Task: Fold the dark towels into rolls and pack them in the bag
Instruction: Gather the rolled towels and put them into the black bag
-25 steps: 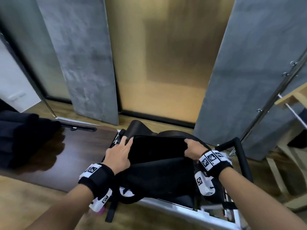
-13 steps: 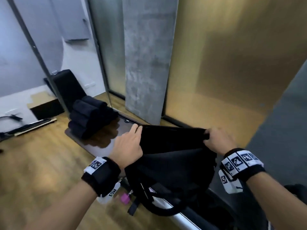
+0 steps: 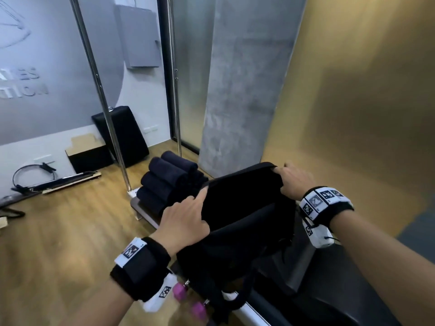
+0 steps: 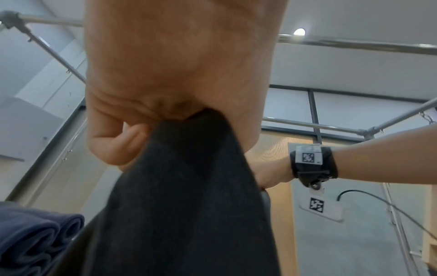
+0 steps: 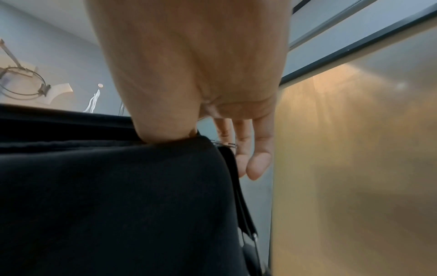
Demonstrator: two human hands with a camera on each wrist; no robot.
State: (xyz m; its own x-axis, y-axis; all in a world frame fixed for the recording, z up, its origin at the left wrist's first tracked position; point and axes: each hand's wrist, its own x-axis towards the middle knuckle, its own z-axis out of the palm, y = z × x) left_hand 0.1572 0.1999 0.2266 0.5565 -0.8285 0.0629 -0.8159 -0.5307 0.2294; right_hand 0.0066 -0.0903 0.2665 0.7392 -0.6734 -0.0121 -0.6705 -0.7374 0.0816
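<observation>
A light wooden floor (image 3: 58, 222) is seen across the left of the room. The far left is closed by a pale grey wall (image 3: 47, 55) bearing raised lettering, partly cut off. A grey concrete panel (image 3: 242, 78) stands at the centre, flanked on the right by a gold-toned panel (image 3: 353, 102). Two upright metal poles (image 3: 94, 74) rise from the floor. A black upholstered box (image 3: 127, 135) is set against the far wall, with a low dark box (image 3: 89, 156) just beside it. A round ceiling light (image 4: 299, 32) is seen overhead from the left wrist.
</observation>
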